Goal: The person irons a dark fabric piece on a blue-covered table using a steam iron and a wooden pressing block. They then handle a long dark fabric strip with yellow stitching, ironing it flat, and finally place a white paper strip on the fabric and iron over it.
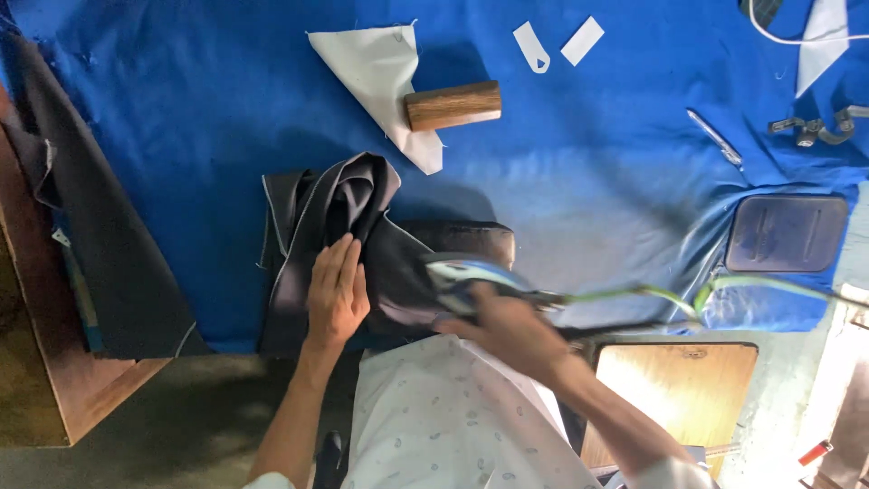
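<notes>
Shirt front: the person's pale patterned shirt (453, 426) fills the bottom middle of the view, nearest the camera.
Right hand: the right hand (507, 330) is closed around the handle of the iron (462, 276); the fingers are blurred, so their exact wrap cannot be told.
Iron: it sits on the dark garment (344, 235), long axis running roughly left to right, its narrow tip pointing left toward the other hand; a green-and-dark cord (652, 294) trails off to the right.
Left hand: the left hand (337, 294) lies flat, palm down, on the garment, fingers straight and pressed close together, pointing away from the person.
Dark garment: bunched and folded at the near edge of the blue cloth-covered table (588, 163), with light piping along its left edge.
Wooden block: a brown block (453, 105) lies on a white fabric piece (380, 77) beyond the garment, long axis left to right.
Further off: two small white tags (557, 43), a metal clip (715, 138) and a dark pad (786, 234) at right.
</notes>
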